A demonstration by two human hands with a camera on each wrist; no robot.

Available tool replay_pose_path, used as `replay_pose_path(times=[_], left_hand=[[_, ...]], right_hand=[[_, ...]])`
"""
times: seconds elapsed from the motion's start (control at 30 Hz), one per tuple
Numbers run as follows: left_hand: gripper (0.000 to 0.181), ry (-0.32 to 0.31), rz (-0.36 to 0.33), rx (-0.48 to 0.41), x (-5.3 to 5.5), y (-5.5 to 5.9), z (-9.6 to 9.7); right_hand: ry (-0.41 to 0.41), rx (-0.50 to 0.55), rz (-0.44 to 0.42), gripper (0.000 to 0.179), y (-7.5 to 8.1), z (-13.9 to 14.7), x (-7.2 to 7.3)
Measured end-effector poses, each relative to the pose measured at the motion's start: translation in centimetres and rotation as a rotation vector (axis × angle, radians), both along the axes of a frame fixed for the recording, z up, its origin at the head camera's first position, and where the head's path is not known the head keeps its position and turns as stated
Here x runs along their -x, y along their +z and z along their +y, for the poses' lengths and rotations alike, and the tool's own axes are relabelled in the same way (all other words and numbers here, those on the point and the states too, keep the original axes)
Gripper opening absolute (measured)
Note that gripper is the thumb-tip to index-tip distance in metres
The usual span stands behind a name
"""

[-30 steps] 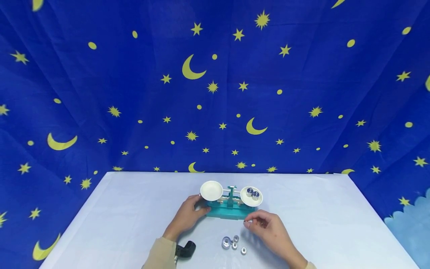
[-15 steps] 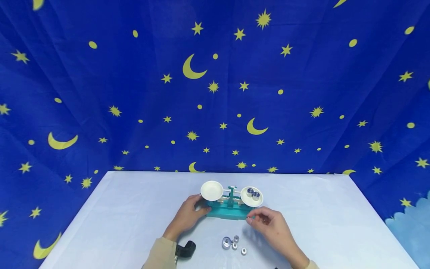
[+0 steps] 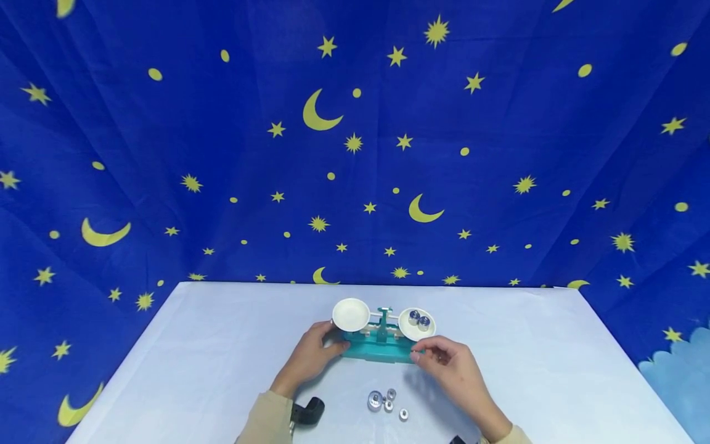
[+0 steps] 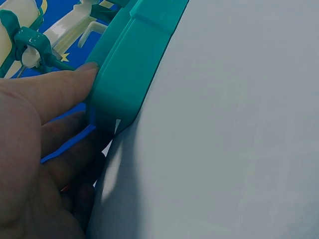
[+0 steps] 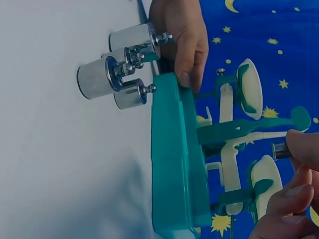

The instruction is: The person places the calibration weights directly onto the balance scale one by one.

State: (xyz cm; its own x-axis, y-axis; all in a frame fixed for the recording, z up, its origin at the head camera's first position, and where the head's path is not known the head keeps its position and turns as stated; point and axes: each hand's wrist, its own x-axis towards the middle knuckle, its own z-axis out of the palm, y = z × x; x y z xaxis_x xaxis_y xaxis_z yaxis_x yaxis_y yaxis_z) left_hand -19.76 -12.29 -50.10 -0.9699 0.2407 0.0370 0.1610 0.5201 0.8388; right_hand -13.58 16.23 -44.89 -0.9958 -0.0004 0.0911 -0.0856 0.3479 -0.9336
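Observation:
A green balance scale (image 3: 379, 346) with two white pans stands on the table. My left hand (image 3: 312, 354) holds the left end of its base, thumb on top and fingers round the end, as the left wrist view shows. The left pan (image 3: 351, 314) is bare; two metal weights (image 3: 424, 323) sit in the right pan (image 3: 416, 335). My right hand (image 3: 457, 373) pinches a small metal weight (image 5: 280, 150) between thumb and fingertips, near the base's right end and just in front of the right pan. Its other fingers are curled.
Several knobbed metal weights (image 3: 375, 401) stand on the white table (image 3: 233, 345) in front of the scale, one slightly apart to the right. A black device (image 3: 312, 411) sits at my left wrist. A blue cloth (image 3: 377, 166) with stars and moons hangs behind the table.
My right hand has moved a little forward and up with the small weight, from in front of the base toward the right pan. My left hand stays on the base.

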Motion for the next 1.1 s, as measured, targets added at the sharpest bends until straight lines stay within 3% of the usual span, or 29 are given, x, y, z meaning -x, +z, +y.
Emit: replay_pose_path(times=[0.67,1.1], left_hand=[[0.054,0.008,-0.011,0.006,0.0,0.1,-0.1],[0.054,0.009,-0.012,0.007,-0.1,0.1,0.0]], right_hand=[[-0.051,-0.028,0.016,0.011,0.5,-0.1,0.8],[-0.049,-0.05,0.127,0.011,0.9,-0.4,1.3]])
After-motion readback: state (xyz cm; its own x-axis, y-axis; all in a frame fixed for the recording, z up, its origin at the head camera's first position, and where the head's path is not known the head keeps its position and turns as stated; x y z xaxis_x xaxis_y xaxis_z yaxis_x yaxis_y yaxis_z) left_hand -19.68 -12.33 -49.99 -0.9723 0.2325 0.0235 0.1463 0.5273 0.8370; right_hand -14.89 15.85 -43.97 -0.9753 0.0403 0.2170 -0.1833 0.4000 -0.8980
